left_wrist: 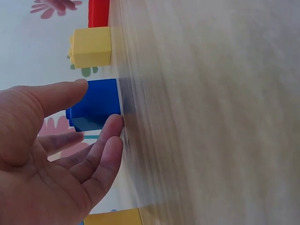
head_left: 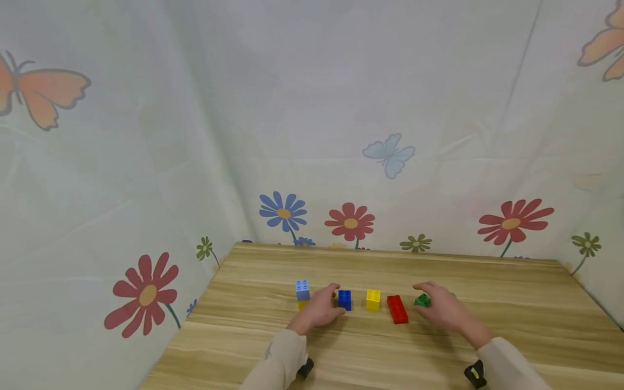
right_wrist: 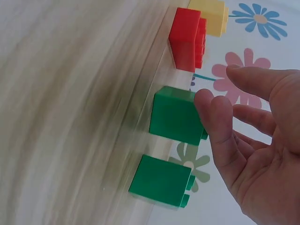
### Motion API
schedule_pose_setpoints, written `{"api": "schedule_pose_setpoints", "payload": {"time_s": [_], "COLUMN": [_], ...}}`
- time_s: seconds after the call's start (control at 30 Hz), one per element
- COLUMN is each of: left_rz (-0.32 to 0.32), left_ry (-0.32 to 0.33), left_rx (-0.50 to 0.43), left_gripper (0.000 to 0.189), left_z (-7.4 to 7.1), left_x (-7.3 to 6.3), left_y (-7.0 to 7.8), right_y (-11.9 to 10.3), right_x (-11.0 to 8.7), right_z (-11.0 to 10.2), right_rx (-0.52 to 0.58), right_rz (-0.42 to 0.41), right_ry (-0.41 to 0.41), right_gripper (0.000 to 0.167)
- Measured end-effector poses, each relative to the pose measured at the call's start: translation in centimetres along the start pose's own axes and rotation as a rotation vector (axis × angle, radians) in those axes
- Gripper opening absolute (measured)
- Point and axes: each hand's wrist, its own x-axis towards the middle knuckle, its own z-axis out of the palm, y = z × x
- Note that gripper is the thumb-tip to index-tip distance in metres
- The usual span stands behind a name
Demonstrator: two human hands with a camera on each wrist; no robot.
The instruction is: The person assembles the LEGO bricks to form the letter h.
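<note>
My left hand [head_left: 320, 308] reaches to a dark blue toy brick [head_left: 344, 300], thumb and fingers spread on either side of it. In the left wrist view the thumb overlaps the blue brick's [left_wrist: 97, 101] upper edge, and the palm holds nothing. My right hand [head_left: 446, 309] hovers by a green brick [head_left: 422, 300], its fingers parted and loosely bent. The right wrist view shows that green brick [right_wrist: 176, 115] beside the fingertips, with a second green brick [right_wrist: 160, 180] standing next to it, mostly hidden by the hand in the head view.
A yellow brick [head_left: 372, 299] and a longer red brick [head_left: 397, 309] stand between the hands. Left of the left hand, a light blue brick [head_left: 302, 290] sits on a yellow one [head_left: 301, 305]. The wooden table [head_left: 390, 357] meets a flowered curtain [head_left: 312, 108] at its back.
</note>
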Motion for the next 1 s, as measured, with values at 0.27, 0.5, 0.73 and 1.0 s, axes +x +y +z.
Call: {"api": "schedule_pose_setpoints", "payload": {"time_s": [0.27,0.5,0.73,1.0], "left_rz": [0.002,-0.014,-0.016,0.006], "left_ry": [-0.017,-0.025,-0.031,-0.017], "left_rx": [0.018,-0.011,-0.019,0.047], "left_gripper": [0.049,0.041,0.033,0.031], "left_z": [0.4,0.5,0.6,0.7], "left_x": [0.6,0.8,0.9,1.0], "left_y": [-0.4,-0.5,-0.4,-0.3], "right_y": [0.7,0.9,1.1,1.4], "right_x": [0.0,0.0,0.2,0.2], "right_z": [-0.3,-0.1,0.1,0.8], "right_rx": [-0.001,-0.010,0.025,0.031], "right_rz": [0.029,0.028,0.071,0.148], "right_ry": [-0.044,-0.067,-0.127,-0.179], "right_gripper": [0.047,0.044,0.045,0.049]}}
